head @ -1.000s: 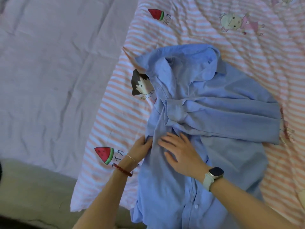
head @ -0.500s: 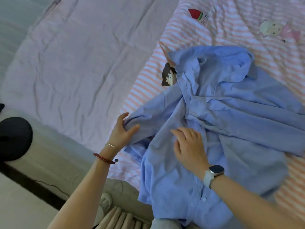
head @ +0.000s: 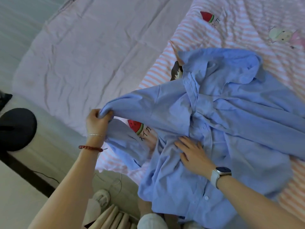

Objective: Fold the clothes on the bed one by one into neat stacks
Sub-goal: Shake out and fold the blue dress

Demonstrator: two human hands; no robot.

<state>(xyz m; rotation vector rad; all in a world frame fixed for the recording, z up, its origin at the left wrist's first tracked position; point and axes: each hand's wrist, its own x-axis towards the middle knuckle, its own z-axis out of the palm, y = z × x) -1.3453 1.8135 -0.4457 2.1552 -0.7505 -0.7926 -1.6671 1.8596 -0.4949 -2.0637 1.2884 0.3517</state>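
Here the blue shirt [head: 227, 129] lies crumpled on the pink-striped quilt [head: 247, 30], collar toward the far side and button placket running down toward the near edge of the bed. Its hem hangs over that near edge. The right hand [head: 193, 154] lies flat on the shirt's front, just beside the placket, fingers straight and slightly spread, pressing the cloth down. A white-strapped watch [head: 220, 174] sits on that wrist. Left of the shirt's body, 1 sleeve [head: 145, 104] is drawn out and lifted off the quilt. The left hand [head: 97, 119] grips it near its end, fingers and thumb curled round a bunch of the fabric, and the cuff [head: 127, 146] droops below that grip. A red bead bracelet [head: 90, 148] circles that wrist. Under the raised sleeve a watermelon print [head: 136, 127] shows on the quilt. Left of the quilt lies a plain pale sheet [head: 90, 55].
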